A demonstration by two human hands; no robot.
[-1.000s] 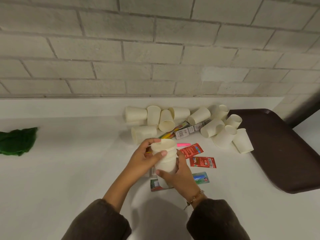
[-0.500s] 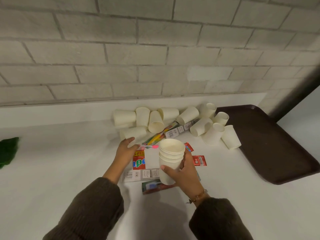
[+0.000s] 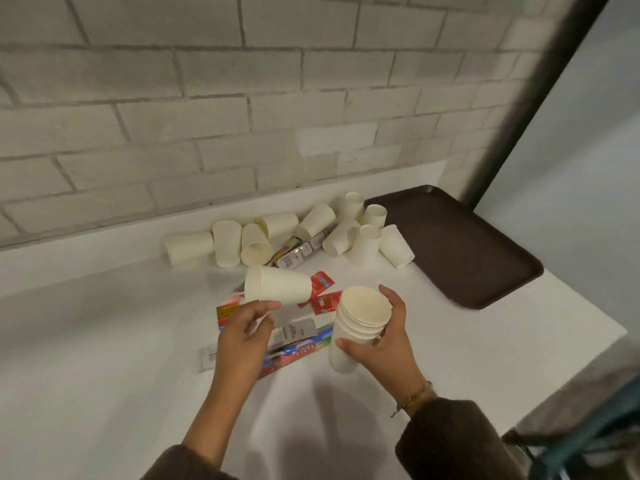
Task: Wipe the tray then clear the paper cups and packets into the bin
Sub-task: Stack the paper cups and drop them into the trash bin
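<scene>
My right hand (image 3: 384, 344) grips a nested stack of white paper cups (image 3: 360, 320), mouths up, above the white counter. My left hand (image 3: 244, 336) holds a single paper cup (image 3: 277, 284) on its side by the rim, just left of the stack. Several more paper cups (image 3: 287, 232) lie tipped over near the wall. Coloured packets (image 3: 322, 292) are scattered under and between my hands. The dark brown tray (image 3: 460, 244) lies at the right, bare.
A brick wall runs behind the white counter (image 3: 104, 358). The counter's right edge drops off near the tray, with a dark post (image 3: 540, 95) behind it. Some dark object (image 3: 595, 438) shows at the bottom right corner.
My left hand reached to the cups near the wall and came back holding one cup on its side. The view swung right, so the green cloth left the frame.
</scene>
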